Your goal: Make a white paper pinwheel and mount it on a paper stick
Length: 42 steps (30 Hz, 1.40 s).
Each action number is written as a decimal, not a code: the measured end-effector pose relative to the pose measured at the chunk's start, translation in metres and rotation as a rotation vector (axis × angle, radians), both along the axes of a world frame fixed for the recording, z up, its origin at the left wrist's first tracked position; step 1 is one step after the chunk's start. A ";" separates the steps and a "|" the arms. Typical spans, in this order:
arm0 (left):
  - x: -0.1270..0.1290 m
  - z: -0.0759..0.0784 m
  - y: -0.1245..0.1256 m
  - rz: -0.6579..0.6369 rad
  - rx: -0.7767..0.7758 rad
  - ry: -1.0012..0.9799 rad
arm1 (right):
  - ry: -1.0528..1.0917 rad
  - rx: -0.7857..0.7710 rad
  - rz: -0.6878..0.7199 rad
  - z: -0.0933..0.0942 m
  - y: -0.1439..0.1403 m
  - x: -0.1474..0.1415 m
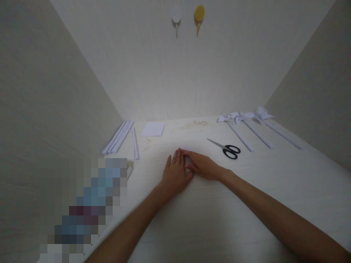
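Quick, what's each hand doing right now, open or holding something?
Left hand: open, flat on the table, gripping nothing visible.
Right hand: open, flat, fingertips against the left hand, gripping nothing visible.

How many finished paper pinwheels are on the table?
3, side by side at the table's far right: left pinwheel, middle pinwheel, right pinwheel, sticks pointing toward the camera. Their heads overlap, so another could be hidden.

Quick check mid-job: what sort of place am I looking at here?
Probably a home paper-craft corner: a pale table boxed in by plain walls, with black-handled scissors, finished white paper pinwheels and rolled white paper sticks. Both hands press flat on the table.
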<state>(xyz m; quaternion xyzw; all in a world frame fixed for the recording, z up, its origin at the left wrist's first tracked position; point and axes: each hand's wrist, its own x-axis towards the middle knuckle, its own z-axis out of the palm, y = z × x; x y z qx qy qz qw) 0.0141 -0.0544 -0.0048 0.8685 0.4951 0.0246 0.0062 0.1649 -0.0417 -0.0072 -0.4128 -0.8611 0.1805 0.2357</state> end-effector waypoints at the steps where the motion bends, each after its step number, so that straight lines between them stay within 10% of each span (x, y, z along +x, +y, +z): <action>1: -0.003 0.000 0.000 0.007 0.006 0.005 | -0.039 0.027 0.015 -0.001 0.000 0.000; 13: -0.007 0.001 0.012 0.067 0.064 0.003 | -0.352 0.209 -0.002 -0.005 -0.026 0.006; 20: -0.005 0.006 -0.022 -0.290 -0.001 -0.068 | -0.459 0.178 -0.205 -0.006 -0.031 0.026; 36: -0.023 0.007 -0.002 -0.364 -0.145 -0.131 | -0.281 0.030 0.073 0.003 -0.034 0.040; 42: -0.023 0.008 -0.001 -0.369 -0.172 -0.115 | -0.238 -0.063 -0.065 0.004 -0.025 0.042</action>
